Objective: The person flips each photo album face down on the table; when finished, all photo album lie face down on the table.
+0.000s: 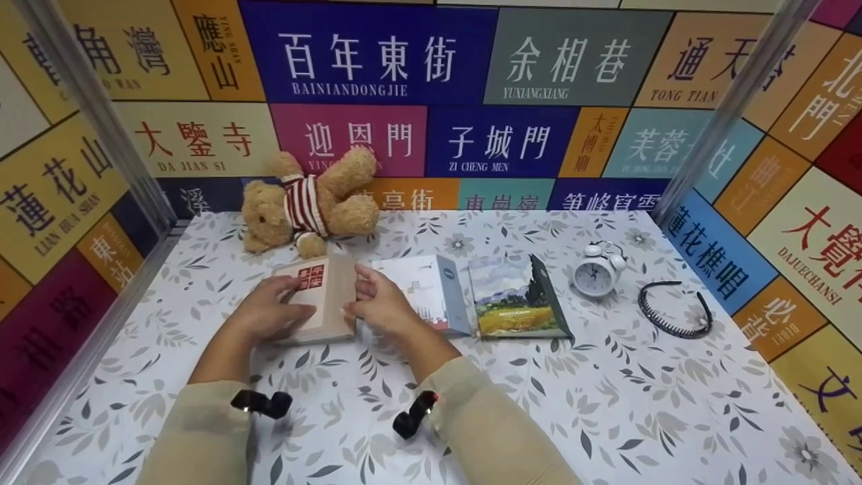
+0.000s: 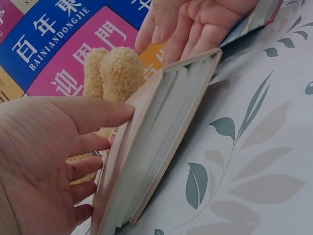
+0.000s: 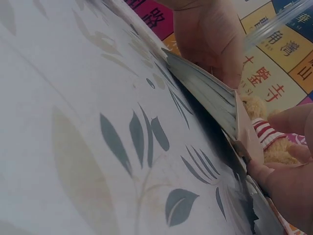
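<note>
A beige book (image 1: 330,296) with a red seal on its cover stands tilted on the floral table (image 1: 606,404), one long edge down. My left hand (image 1: 269,313) lies against the cover with straight fingers (image 2: 93,115), and the page block (image 2: 161,137) faces the left wrist camera. My right hand (image 1: 380,306) holds the book's right side, fingertips (image 3: 261,171) pinching a corner of the cover (image 3: 244,132). The left hand (image 3: 210,34) shows behind the pages (image 3: 210,93) in the right wrist view. The right hand (image 2: 195,24) sits at the book's far end.
A teddy bear (image 1: 310,202) in a striped shirt lies behind the book by the back wall. To the right are a white book (image 1: 431,289), a landscape-cover book (image 1: 515,300), a white alarm clock (image 1: 596,269) and a black headband (image 1: 673,310). Patterned walls enclose the table.
</note>
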